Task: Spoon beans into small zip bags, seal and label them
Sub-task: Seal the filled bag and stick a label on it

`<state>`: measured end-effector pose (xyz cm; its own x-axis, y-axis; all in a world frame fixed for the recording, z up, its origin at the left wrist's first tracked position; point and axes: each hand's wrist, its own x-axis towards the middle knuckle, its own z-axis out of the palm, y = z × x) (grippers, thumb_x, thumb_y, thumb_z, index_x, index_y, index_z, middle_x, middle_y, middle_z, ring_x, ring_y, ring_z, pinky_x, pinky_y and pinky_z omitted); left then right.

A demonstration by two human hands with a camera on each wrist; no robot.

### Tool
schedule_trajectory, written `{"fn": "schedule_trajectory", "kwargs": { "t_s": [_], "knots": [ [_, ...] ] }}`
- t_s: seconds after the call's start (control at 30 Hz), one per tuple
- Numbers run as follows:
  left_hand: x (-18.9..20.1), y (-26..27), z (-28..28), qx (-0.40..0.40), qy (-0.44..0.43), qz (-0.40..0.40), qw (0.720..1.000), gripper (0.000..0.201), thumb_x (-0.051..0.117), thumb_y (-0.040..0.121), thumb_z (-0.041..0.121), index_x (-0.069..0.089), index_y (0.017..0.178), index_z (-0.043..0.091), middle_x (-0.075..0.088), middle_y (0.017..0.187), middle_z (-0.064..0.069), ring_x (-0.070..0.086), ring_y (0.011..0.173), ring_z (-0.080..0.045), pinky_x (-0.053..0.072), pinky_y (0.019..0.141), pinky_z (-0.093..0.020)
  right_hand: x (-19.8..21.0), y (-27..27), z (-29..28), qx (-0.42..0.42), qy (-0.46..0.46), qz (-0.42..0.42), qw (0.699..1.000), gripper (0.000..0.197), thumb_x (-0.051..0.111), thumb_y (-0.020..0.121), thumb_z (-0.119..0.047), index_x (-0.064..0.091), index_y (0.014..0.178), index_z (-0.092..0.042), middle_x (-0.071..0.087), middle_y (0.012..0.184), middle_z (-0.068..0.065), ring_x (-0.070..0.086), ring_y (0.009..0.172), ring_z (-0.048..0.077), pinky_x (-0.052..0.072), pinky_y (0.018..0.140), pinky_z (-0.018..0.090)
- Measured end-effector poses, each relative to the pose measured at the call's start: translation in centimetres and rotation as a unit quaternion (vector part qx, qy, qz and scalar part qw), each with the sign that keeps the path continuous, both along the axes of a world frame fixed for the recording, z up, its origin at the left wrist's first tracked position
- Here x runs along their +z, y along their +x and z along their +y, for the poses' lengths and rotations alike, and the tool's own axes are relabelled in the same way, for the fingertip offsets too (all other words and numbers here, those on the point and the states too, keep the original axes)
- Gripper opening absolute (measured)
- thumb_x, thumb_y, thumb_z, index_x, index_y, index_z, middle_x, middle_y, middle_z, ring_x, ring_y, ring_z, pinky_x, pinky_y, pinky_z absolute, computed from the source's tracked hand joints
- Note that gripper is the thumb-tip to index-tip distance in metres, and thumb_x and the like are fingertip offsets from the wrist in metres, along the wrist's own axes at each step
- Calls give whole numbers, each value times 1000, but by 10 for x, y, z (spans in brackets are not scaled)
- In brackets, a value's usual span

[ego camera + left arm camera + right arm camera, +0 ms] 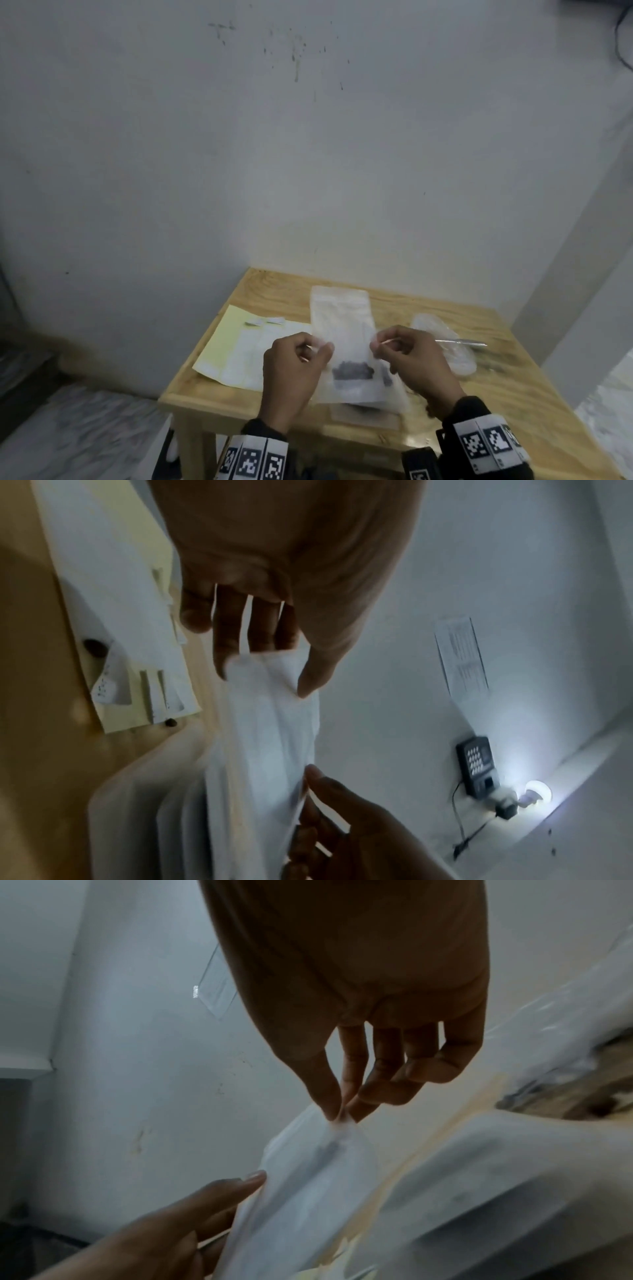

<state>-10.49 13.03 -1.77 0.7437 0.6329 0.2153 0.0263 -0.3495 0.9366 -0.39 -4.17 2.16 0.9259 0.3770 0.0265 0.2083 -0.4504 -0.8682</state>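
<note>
A clear bag (349, 356) with dark beans (352, 370) at its bottom is held above the table (479, 404). Its left edge is pinched by the left hand (291, 370), its right edge by the right hand (418, 359), fingers curled. Label sheets (250, 349) are seen at left; no writing can be read.

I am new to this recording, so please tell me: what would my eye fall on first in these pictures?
First, the two hands over the wooden table: the left hand and right hand each pinch a side of a clear zip bag with dark beans at its bottom. Left of them lies a yellow label sheet.
</note>
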Motion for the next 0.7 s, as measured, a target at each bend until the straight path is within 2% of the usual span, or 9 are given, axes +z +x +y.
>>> {"fn": "schedule_trajectory", "kwargs": {
  "t_s": [0.07,0.17,0.27,0.33,0.4,0.43,0.57,0.63,0.7],
  "knots": [
    [1,-7,6,-10,-48,-22,999,11,76,83,34,75,86,23,74,76,11,68,75,0,46,59,-10,8,-6,7,42,7,27,999,2,74,91,-18,74,90,-17,77,82,4,62,62,7,48,55,17],
    [2,-24,21,9,-80,-42,996,10,75,84,33,76,89,24,76,78,10,71,77,-6,52,65,-19,24,-15,21,90,23,45,995,8,70,94,-20,77,93,-16,78,83,4,59,57,4,45,52,14],
    [2,-47,42,57,-76,-54,994,4,75,85,26,77,81,26,75,80,16,69,79,0,51,70,-21,42,-9,47,78,11,-27,997,10,68,95,-27,78,94,-26,78,80,-5,60,61,-1,47,56,15],
    [0,-62,59,91,-80,-62,991,10,76,84,21,77,76,27,75,79,16,69,79,-1,51,70,-25,50,1,76,84,-38,-89,992,10,70,92,-27,80,92,-29,76,81,-6,62,69,3,45,60,17],
    [-3,-76,74,124,-93,-60,986,12,77,83,20,77,73,27,76,76,13,71,78,-5,55,70,-31,50,13,112,131,-124,-123,976,11,71,91,-25,81,95,-30,75,87,-8,65,78,5,44,60,16],
    [-4,-81,80,139,-100,-61,983,12,77,83,19,77,74,26,76,75,11,71,76,-6,55,68,-30,46,19,131,159,-171,-130,964,13,71,90,-24,81,97,-31,75,90,-7,66,81,6,46,62,16],
    [-6,-99,104,187,-124,-71,972,4,76,83,23,77,81,20,77,77,7,70,74,-2,49,58,-22,18,37,195,228,-286,-120,923,17,73,88,-19,81,99,-27,77,105,-2,70,95,13,58,86,30],
    [-6,-104,112,197,-123,-68,970,5,75,84,21,75,81,17,76,76,8,68,68,4,47,57,-22,2,43,213,235,-322,-116,910,16,74,86,-19,81,98,-27,76,107,-1,70,97,17,58,88,31],
    [-8,-108,117,208,-118,-65,969,5,74,84,18,74,80,16,75,73,9,67,66,3,49,58,-25,-10,46,224,234,-344,-120,902,13,74,84,-20,81,92,-28,76,102,-2,71,95,19,59,87,33]
  ]
}}
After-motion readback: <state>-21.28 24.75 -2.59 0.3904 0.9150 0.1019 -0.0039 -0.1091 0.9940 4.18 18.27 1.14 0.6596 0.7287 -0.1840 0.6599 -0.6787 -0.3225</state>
